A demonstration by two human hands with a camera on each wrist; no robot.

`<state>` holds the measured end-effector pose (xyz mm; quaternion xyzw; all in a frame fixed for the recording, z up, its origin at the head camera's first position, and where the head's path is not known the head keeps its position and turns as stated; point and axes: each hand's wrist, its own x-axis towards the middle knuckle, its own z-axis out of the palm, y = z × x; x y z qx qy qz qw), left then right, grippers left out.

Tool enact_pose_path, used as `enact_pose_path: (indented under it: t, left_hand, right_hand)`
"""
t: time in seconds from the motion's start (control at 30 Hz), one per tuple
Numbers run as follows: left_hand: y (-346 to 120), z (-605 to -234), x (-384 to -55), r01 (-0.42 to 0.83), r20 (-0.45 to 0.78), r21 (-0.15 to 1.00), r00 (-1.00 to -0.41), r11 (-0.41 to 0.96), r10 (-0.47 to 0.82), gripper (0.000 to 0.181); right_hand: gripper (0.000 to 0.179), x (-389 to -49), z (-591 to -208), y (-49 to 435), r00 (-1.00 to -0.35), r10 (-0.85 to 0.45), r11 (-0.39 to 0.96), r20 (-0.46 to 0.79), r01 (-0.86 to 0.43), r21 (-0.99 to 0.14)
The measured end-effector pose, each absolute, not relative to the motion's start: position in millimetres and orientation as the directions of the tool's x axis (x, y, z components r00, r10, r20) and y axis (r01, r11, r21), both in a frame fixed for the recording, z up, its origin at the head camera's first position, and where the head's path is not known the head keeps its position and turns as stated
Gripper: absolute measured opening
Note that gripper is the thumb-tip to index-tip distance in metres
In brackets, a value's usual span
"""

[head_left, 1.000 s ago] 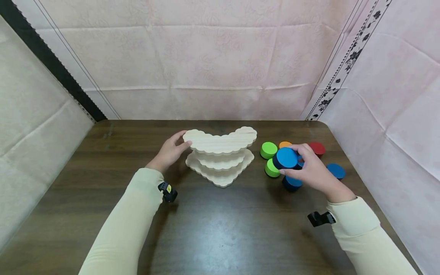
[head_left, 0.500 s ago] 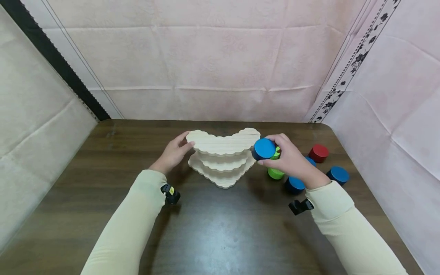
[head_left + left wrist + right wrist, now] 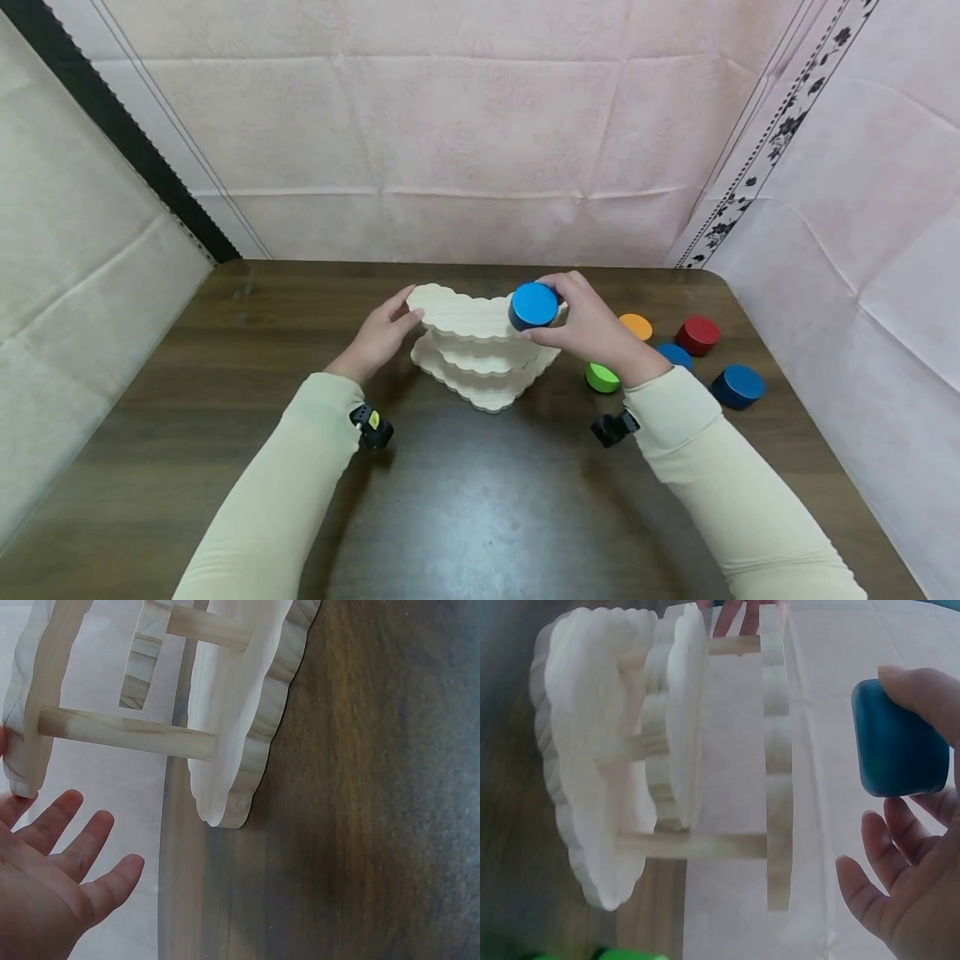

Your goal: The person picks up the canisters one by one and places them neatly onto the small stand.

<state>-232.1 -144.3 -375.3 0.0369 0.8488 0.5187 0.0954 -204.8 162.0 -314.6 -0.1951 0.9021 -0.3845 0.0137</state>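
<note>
One black band (image 3: 112, 133) slants down the pale cloth on the far left, and just in from it comes the left hand (image 3: 378, 337), thumb and forefinger pinching the left end of a wooden stand (image 3: 480, 354), the other fingers spread out clear of the wood in the left wrist view. The stand sits upright near the far middle of the brown table (image 3: 450, 500), three scalloped tiers one above another, round dowels (image 3: 127, 733) running between them, the lowest and largest tier flat on the tabletop. And look at the right end of that top tier: there hangs a blue block (image 3: 533, 305), gripped between the thumb and fingers of the right hand (image 3: 588, 325), with a gap between block and wood in the right wrist view. On we go, rightward: a green block (image 3: 602, 377) peeks out beside the right wrist, partly covered by it; an orange block (image 3: 636, 326) lies farther back; a second blue block (image 3: 675, 356) shows its top past the sleeve (image 3: 750, 483); a red block (image 3: 698, 335) stands just behind that; and a third blue block (image 3: 738, 387) sits outermost, nearer the right edge of the table.
</note>
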Motion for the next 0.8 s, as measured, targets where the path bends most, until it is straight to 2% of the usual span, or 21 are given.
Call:
enact_pose_path:
  t: [0.27, 0.5, 0.8]
  left_hand:
    - [-147.0, -376.9, -227.7, -0.055, -0.141, 0.893, -0.977, 0.446, 0.162, 0.063]
    - [-145.0, -374.4, -226.3, -0.024, -0.106, 0.904, -0.98, 0.427, 0.168, 0.061]
    - [-145.0, -373.1, -227.6, -0.046, -0.136, 0.901, -0.974, 0.431, 0.181, 0.064]
  right_hand:
    - [0.062, -216.4, -317.2, 135.3, -0.919, -0.371, 0.62, 0.135, -0.353, -0.701]
    - [0.061, -224.5, -315.6, 113.9, -0.91, -0.374, 0.588, 0.177, -0.381, -0.714]
    - [0.062, -235.6, -309.8, 88.7, -0.909, -0.375, 0.571, 0.181, -0.38, -0.728]
